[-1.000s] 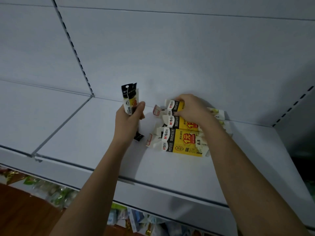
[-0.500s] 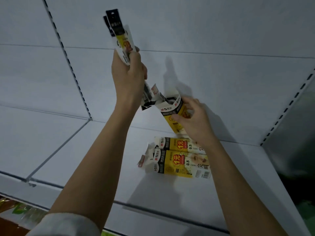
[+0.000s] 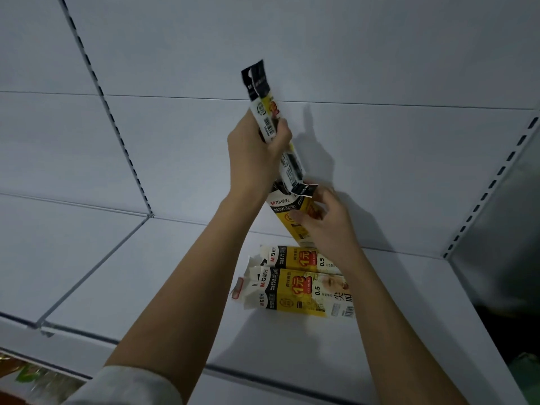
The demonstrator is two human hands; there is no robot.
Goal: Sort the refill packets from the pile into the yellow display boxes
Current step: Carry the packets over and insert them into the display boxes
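My left hand (image 3: 255,152) grips a bundle of long refill packets (image 3: 263,103), black at the top with white and yellow print, held upright above the shelf. Their lower ends sit at the open top of a yellow display box (image 3: 289,216). My right hand (image 3: 324,222) holds that box tilted in the air, thumb across its front. Two more yellow display boxes lie flat on the white shelf (image 3: 152,293) below: one at the back (image 3: 295,257), one in front (image 3: 304,290), both with torn white flaps at their left ends.
The shelf has a white back panel (image 3: 380,156) and slotted uprights at left (image 3: 111,112) and right (image 3: 482,197). A seam (image 3: 96,267) divides the shelf from the bay on the left. Coloured goods (image 3: 29,378) show on a lower shelf at the bottom left.
Both hands rose off the shelf. My right hand lifted one yellow box from the stack, and my left hand brought the packets' lower ends down to the box's open top.
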